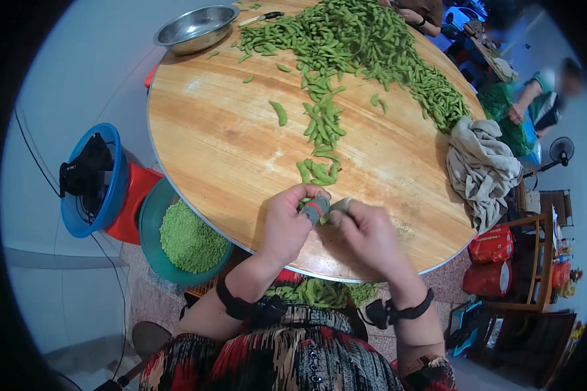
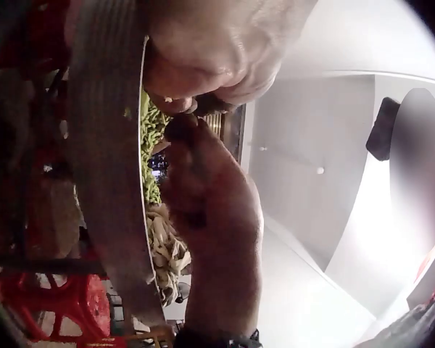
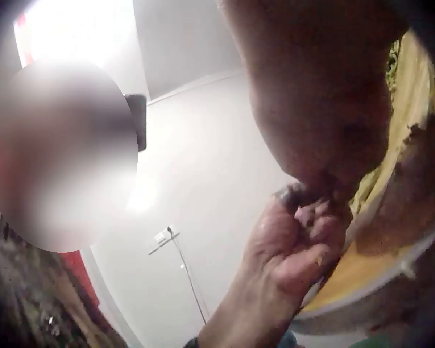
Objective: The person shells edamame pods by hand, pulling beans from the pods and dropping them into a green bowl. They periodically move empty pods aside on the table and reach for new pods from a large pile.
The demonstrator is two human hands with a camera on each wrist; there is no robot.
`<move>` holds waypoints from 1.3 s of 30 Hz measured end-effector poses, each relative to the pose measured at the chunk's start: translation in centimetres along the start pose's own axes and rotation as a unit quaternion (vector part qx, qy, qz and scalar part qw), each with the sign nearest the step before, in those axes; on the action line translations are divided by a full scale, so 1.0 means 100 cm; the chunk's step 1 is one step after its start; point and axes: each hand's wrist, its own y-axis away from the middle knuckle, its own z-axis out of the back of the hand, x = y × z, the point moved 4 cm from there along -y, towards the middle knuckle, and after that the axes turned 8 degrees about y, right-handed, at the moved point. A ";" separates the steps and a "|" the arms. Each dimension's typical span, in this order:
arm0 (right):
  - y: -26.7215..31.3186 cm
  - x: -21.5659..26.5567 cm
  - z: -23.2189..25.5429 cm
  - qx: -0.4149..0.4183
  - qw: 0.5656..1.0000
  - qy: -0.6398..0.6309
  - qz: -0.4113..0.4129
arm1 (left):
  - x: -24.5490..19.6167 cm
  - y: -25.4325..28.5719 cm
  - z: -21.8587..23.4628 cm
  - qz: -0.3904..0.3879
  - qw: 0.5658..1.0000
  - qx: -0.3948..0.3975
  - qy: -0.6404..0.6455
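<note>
Close to the near edge of the round wooden table (image 1: 209,143), both hands meet over a green soybean pod (image 1: 324,219), mostly hidden by the fingers. My left hand (image 1: 287,225) pinches it; a grey cover with a red band (image 1: 316,207) wraps one digit. From the other side my right hand (image 1: 372,236), also wearing a grey finger cover (image 1: 340,206), pinches at the pod. Just beyond the fingers lie a few loose pods (image 1: 319,172), with a trail of pods (image 1: 324,124) leading to a large heap (image 1: 352,32). Both wrist views show the fingertips together, dark and blurred.
Left of the table, a teal basin (image 1: 147,225) holds shelled beans (image 1: 192,236), beside a blue basin (image 1: 75,212) on a red stool (image 1: 132,202). A metal bowl (image 1: 199,31) and crumpled cloth (image 1: 481,159) sit at the table's edges. More pods (image 1: 316,293) lie below the near edge.
</note>
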 end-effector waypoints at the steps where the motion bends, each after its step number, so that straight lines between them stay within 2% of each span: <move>1: -0.007 -0.003 0.009 -0.029 0.999 0.027 -0.011 | 0.001 -0.001 0.002 0.022 0.998 -0.007 0.062; 2: -0.015 -0.006 0.018 -0.059 0.997 0.054 -0.022 | 0.002 -0.001 0.003 0.043 0.991 -0.014 0.124; 5: -0.038 -0.012 0.043 -0.098 0.993 0.055 0.016 | 0.001 0.000 0.004 0.049 0.988 -0.026 0.146; 7: -0.048 -0.028 0.074 -0.137 0.990 0.017 -0.034 | 0.002 -0.003 0.005 0.057 0.983 -0.029 0.170; 9: -0.057 -0.080 0.133 -0.223 0.959 -0.097 -0.146 | 0.003 -0.003 0.008 0.062 0.972 -0.006 0.227; 11: -0.056 -0.129 0.182 -0.317 0.914 -0.160 -0.198 | 0.002 -0.001 0.005 0.072 0.971 0.007 0.226; 12: -0.053 -0.151 0.180 -0.338 0.877 -0.318 -0.120 | 0.000 -0.003 0.003 0.078 0.971 0.017 0.223; 13: -0.056 -0.147 0.177 -0.296 0.933 -0.178 -0.105 | -0.001 -0.006 0.000 0.074 0.971 0.019 0.224; 14: -0.057 -0.145 0.167 -0.243 0.965 -0.035 -0.090 | 0.000 -0.007 -0.002 0.071 0.970 0.022 0.231; 15: -0.049 -0.101 0.140 -0.137 0.970 0.038 -0.195 | 0.002 -0.006 -0.003 0.071 0.969 0.023 0.235; 16: -0.045 -0.072 0.108 -0.069 0.982 -0.001 -0.177 | 0.005 -0.004 -0.003 0.074 0.970 0.013 0.232; 17: -0.038 -0.056 0.081 -0.023 0.979 -0.105 -0.172 | 0.005 -0.006 -0.004 0.079 0.971 0.021 0.225; 18: -0.033 -0.039 0.060 0.008 0.976 -0.153 -0.155 | 0.005 -0.007 -0.004 0.083 0.972 0.030 0.219; 19: -0.026 -0.030 0.046 0.058 0.969 -0.175 -0.168 | 0.007 -0.007 -0.002 0.091 0.975 0.040 0.200; 20: -0.021 -0.019 0.034 0.071 0.969 -0.187 -0.143 | 0.006 -0.004 -0.003 0.092 0.976 0.034 0.196; 22: -0.013 -0.001 0.020 0.062 0.975 -0.198 -0.083 | 0.003 0.001 -0.011 0.087 0.987 0.061 0.122; 23: -0.010 -0.002 0.015 0.065 0.974 -0.200 -0.081 | 0.002 0.002 -0.013 0.049 0.991 0.100 0.073; 25: -0.005 -0.006 0.010 0.010 0.986 -0.158 -0.059 | 0.001 0.005 -0.013 0.066 0.990 0.104 0.069; 26: -0.002 -0.005 0.009 0.011 0.986 -0.158 -0.059 | 0.001 0.006 -0.014 0.085 0.988 0.112 0.066; 28: 0.004 -0.009 0.013 -0.053 0.967 -0.223 -0.116 | 0.001 0.007 -0.015 0.082 0.986 0.119 0.079; 29: 0.008 -0.011 0.017 -0.087 0.944 -0.286 -0.137 | 0.001 0.007 -0.014 0.105 0.985 0.124 0.065; 30: 0.011 -0.013 0.026 -0.086 0.944 -0.286 -0.138 | 0.002 0.007 -0.013 0.127 0.982 0.129 0.051; 31: 0.012 -0.012 0.038 -0.031 0.945 -0.313 -0.083 | 0.001 0.006 -0.011 0.127 0.982 0.127 0.052; 32: 0.012 -0.011 0.051 0.024 0.940 -0.339 -0.027 | 0.000 0.004 -0.005 0.127 0.982 0.082 0.113; 33: 0.013 -0.003 0.053 0.188 0.931 -0.313 0.016 | 0.000 0.003 0.000 0.126 0.976 0.036 0.174; 34: 0.008 -0.002 0.050 0.190 0.930 -0.314 0.014 | 0.001 0.001 0.001 0.127 0.976 0.034 0.174; 35: -0.001 -0.002 0.044 0.159 0.974 -0.160 0.020 | 0.001 -0.001 0.002 0.124 0.965 0.023 0.228; 36: -0.012 0.001 0.040 0.124 0.992 -0.002 0.025 | 0.001 -0.004 0.003 0.120 0.952 0.011 0.281; 37: -0.027 -0.004 0.040 0.035 0.993 0.110 0.004 | -0.001 -0.005 0.002 0.119 0.948 0.007 0.296; 38: -0.040 -0.011 0.032 0.035 0.993 0.109 0.005 | -0.001 -0.005 0.002 0.119 0.948 0.007 0.295; 39: -0.053 -0.018 0.029 -0.005 0.986 0.165 0.008 | -0.001 -0.007 0.003 0.110 0.946 0.005 0.305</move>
